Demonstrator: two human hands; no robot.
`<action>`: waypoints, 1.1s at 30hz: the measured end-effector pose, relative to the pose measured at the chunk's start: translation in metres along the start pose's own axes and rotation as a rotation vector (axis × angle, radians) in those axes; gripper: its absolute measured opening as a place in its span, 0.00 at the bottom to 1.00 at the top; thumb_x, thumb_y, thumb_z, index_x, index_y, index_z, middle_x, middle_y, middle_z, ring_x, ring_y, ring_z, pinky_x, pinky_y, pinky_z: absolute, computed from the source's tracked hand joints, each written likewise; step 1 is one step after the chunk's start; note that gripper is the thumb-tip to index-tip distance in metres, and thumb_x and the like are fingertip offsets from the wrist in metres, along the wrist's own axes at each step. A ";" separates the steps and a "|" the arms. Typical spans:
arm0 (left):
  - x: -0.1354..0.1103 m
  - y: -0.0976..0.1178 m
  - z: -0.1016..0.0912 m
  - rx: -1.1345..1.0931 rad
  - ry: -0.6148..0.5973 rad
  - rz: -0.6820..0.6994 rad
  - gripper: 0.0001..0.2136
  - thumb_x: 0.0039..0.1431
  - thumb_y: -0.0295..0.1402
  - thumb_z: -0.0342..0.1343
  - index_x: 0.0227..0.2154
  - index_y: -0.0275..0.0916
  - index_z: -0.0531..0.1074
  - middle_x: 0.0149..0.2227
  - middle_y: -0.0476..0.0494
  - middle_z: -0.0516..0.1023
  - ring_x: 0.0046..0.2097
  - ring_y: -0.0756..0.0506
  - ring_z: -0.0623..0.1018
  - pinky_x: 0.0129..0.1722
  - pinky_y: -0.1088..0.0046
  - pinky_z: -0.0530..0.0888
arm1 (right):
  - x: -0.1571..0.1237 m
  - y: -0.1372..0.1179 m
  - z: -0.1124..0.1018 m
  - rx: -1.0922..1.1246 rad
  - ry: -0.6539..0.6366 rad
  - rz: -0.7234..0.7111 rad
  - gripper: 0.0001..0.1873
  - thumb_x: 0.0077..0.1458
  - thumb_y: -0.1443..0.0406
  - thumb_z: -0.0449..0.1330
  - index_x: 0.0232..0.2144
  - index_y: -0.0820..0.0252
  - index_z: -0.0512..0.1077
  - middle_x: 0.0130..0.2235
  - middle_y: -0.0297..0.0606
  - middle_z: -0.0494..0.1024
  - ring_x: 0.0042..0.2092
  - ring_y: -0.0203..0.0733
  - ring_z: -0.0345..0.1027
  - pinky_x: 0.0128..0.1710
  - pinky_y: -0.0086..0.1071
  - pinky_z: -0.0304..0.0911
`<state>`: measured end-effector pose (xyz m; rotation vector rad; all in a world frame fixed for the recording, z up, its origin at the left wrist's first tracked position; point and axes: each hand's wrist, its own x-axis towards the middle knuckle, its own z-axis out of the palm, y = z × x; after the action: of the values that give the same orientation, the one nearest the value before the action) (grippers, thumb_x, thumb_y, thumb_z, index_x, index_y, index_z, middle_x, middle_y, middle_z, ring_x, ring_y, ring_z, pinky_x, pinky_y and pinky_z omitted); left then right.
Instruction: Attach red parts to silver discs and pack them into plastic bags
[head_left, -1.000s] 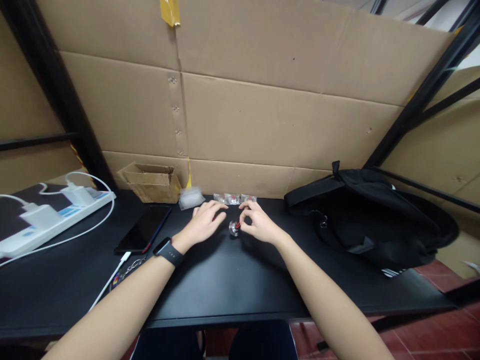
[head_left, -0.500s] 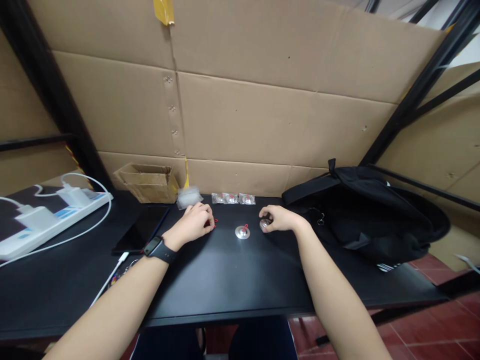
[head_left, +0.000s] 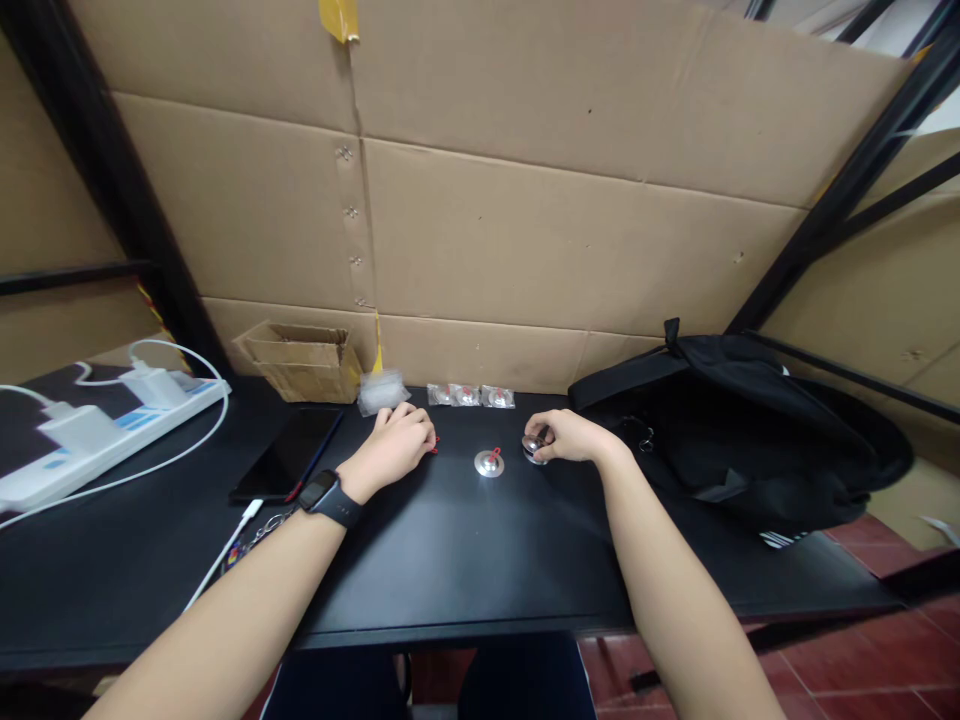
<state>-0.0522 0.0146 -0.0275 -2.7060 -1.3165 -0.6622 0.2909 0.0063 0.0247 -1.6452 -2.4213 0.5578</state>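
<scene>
My right hand (head_left: 561,436) grips a shiny metal finger cymbal (head_left: 534,448) by its edge, fingers curled round it, just above the black table. To its left a second finger cymbal (head_left: 489,464) lies dome up, with a red cord loop at its centre. My left hand (head_left: 405,440), with a black watch on the wrist, rests closed on the table. A bit of red cord (head_left: 435,444) sticks out at its fingertips; whatever else is under those fingers is hidden. Behind, several discs in clear wrappers (head_left: 465,396) lie in a row.
An opened cardboard box (head_left: 311,365) and a stack of clear plastic bags (head_left: 382,392) stand at the back left. Further left are a dark tablet (head_left: 285,455) and a white power strip (head_left: 112,450) with cables. A black backpack (head_left: 750,430) fills the right side.
In my right hand the finger cymbal has been tipped up and now shows more of its metal edge. My left hand has barely moved; the view has shifted slightly.
</scene>
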 end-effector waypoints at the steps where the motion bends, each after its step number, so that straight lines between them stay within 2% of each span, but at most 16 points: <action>1: 0.000 0.000 -0.001 0.003 0.001 -0.006 0.07 0.65 0.32 0.56 0.31 0.41 0.76 0.40 0.43 0.78 0.50 0.38 0.69 0.45 0.58 0.59 | 0.000 -0.001 0.000 0.003 0.015 -0.012 0.17 0.43 0.66 0.71 0.39 0.55 0.78 0.40 0.35 0.83 0.38 0.42 0.76 0.36 0.30 0.66; 5: 0.000 -0.001 -0.003 0.003 -0.051 -0.009 0.01 0.60 0.32 0.61 0.33 0.44 0.78 0.43 0.44 0.77 0.53 0.36 0.68 0.46 0.59 0.60 | -0.001 -0.006 -0.002 0.003 0.126 -0.068 0.17 0.46 0.64 0.71 0.41 0.54 0.78 0.40 0.34 0.83 0.39 0.42 0.75 0.38 0.31 0.66; 9: -0.001 -0.001 -0.001 -0.009 -0.082 -0.046 0.03 0.60 0.32 0.62 0.30 0.44 0.79 0.43 0.44 0.76 0.51 0.37 0.68 0.45 0.60 0.61 | 0.000 -0.017 -0.001 0.047 0.237 -0.151 0.19 0.47 0.62 0.72 0.43 0.54 0.77 0.41 0.35 0.83 0.40 0.42 0.75 0.40 0.32 0.66; 13: 0.001 0.006 -0.004 -0.057 -0.005 -0.021 0.05 0.64 0.33 0.57 0.32 0.43 0.77 0.42 0.44 0.78 0.50 0.38 0.70 0.47 0.60 0.61 | 0.006 -0.036 0.009 0.146 0.367 -0.276 0.22 0.49 0.64 0.71 0.48 0.52 0.76 0.46 0.35 0.82 0.43 0.42 0.75 0.40 0.33 0.67; 16: 0.006 0.016 -0.010 -0.231 0.088 -0.054 0.06 0.67 0.34 0.54 0.37 0.44 0.75 0.40 0.47 0.80 0.46 0.42 0.74 0.48 0.61 0.63 | 0.011 -0.054 0.024 0.294 0.450 -0.366 0.24 0.51 0.64 0.70 0.51 0.51 0.74 0.49 0.37 0.80 0.45 0.43 0.76 0.41 0.34 0.68; 22: 0.011 0.032 -0.013 -0.550 0.289 -0.106 0.04 0.61 0.36 0.61 0.36 0.44 0.78 0.40 0.48 0.83 0.46 0.42 0.78 0.48 0.65 0.70 | 0.017 -0.088 0.053 0.538 0.508 -0.462 0.27 0.52 0.63 0.70 0.54 0.51 0.72 0.54 0.41 0.78 0.50 0.45 0.75 0.43 0.35 0.71; 25: 0.012 0.033 -0.009 -0.661 0.298 -0.149 0.07 0.61 0.38 0.62 0.38 0.44 0.80 0.39 0.47 0.83 0.44 0.42 0.79 0.47 0.66 0.72 | 0.017 -0.094 0.059 0.581 0.534 -0.448 0.26 0.51 0.64 0.70 0.53 0.51 0.73 0.53 0.40 0.78 0.51 0.45 0.74 0.44 0.36 0.72; 28: 0.014 0.035 -0.007 -0.735 0.279 -0.147 0.08 0.62 0.39 0.60 0.36 0.42 0.80 0.39 0.45 0.83 0.44 0.42 0.79 0.48 0.65 0.73 | 0.018 -0.096 0.061 0.605 0.539 -0.430 0.26 0.51 0.63 0.71 0.53 0.51 0.73 0.53 0.40 0.78 0.51 0.46 0.75 0.44 0.37 0.73; 33: 0.014 0.039 -0.005 -0.761 0.322 -0.117 0.08 0.63 0.38 0.59 0.37 0.41 0.79 0.44 0.43 0.77 0.50 0.42 0.77 0.54 0.64 0.72 | 0.017 -0.097 0.061 0.618 0.543 -0.436 0.26 0.50 0.62 0.72 0.52 0.51 0.73 0.52 0.41 0.79 0.50 0.46 0.75 0.43 0.37 0.73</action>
<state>-0.0165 -0.0011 -0.0118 -2.8286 -1.3326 -1.8451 0.1805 -0.0223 0.0052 -0.8419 -1.8552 0.6008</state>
